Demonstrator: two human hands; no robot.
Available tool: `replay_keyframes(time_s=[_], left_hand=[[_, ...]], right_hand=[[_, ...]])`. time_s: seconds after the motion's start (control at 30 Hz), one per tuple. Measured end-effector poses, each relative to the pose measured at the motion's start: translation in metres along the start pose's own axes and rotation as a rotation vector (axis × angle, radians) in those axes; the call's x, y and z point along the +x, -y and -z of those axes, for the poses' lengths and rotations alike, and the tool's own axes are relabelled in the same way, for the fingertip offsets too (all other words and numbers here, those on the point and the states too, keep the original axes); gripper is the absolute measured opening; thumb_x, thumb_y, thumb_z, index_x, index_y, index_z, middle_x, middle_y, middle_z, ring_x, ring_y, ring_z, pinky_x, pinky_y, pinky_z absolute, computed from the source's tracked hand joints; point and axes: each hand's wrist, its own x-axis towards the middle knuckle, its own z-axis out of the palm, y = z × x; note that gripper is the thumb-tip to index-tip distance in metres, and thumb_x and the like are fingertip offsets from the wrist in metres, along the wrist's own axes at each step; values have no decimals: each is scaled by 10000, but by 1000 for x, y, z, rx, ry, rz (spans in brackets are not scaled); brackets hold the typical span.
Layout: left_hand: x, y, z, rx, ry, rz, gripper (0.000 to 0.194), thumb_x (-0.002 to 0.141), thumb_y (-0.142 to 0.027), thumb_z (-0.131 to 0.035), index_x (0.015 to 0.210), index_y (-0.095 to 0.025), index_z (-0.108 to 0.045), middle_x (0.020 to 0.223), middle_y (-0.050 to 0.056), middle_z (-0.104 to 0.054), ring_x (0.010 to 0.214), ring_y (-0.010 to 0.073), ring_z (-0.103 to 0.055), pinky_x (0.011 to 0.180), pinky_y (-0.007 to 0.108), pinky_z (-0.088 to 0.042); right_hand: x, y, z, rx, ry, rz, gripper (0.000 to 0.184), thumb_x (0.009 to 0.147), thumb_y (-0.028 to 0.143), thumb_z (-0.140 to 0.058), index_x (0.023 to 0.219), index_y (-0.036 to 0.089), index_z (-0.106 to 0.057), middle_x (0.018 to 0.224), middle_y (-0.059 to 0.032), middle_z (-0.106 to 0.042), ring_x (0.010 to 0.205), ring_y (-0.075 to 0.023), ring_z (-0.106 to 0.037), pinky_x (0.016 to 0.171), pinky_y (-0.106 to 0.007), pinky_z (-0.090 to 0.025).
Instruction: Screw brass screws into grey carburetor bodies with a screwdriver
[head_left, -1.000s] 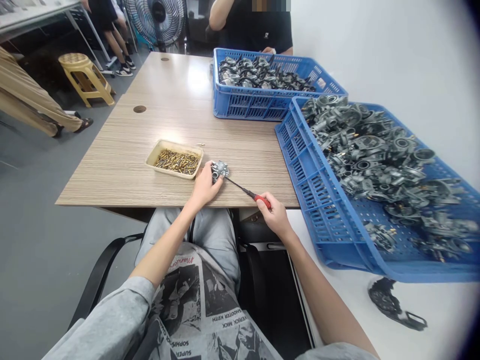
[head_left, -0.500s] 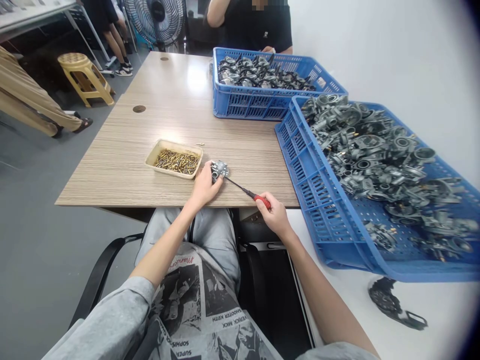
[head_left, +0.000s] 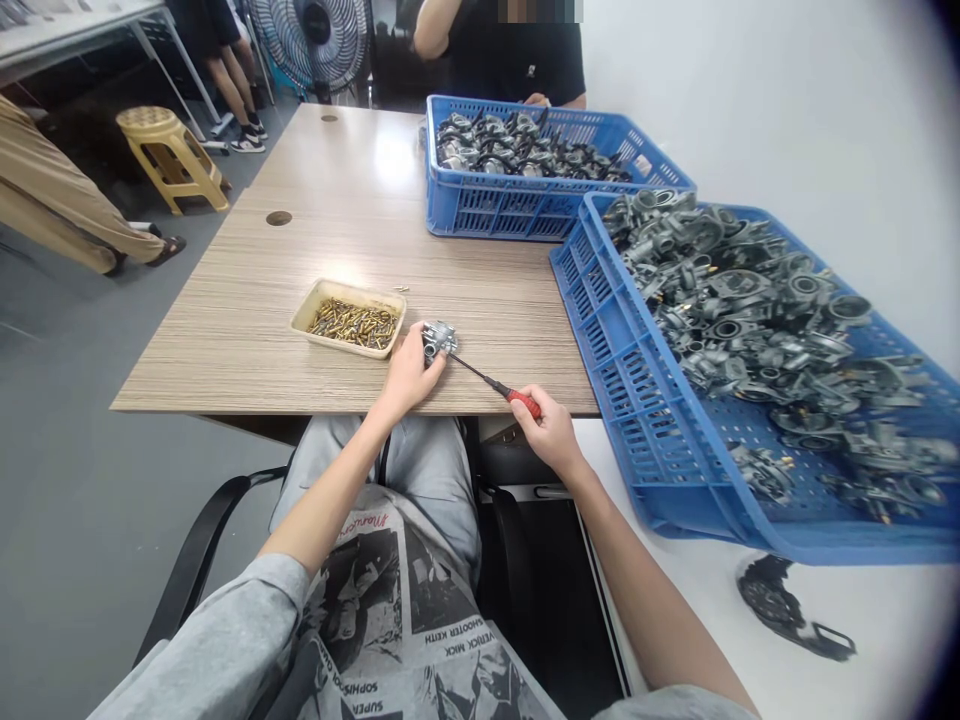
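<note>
Screwdriver [head_left: 497, 385] gripped in right hand [head_left: 553, 430], tip seemingly against metal casting [head_left: 441, 338] held in left hand [head_left: 411, 372].

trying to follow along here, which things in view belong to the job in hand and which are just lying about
Likely in the job:
screwdriver, in the right hand
metal part, in the left hand
tub of brass-coloured pieces
near blue crate of metal parts

Seemingly just about:
fan
yellow stool
</note>
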Motion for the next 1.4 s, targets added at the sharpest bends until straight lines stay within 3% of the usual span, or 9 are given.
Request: replay_keyframes(time_s=[1.4], left_hand=[[0,1,-1,-8,-14,-6,506,969,-348,-583,1413,-170,-418,1304,172,-670,1187,301,-660,1037,441,-523]], right_hand=[[-1,3,-1,-61,-9,8,305,1018,504,-529,887,236,-595,634,30,-536,551,-163,-483,607,-296,-355]])
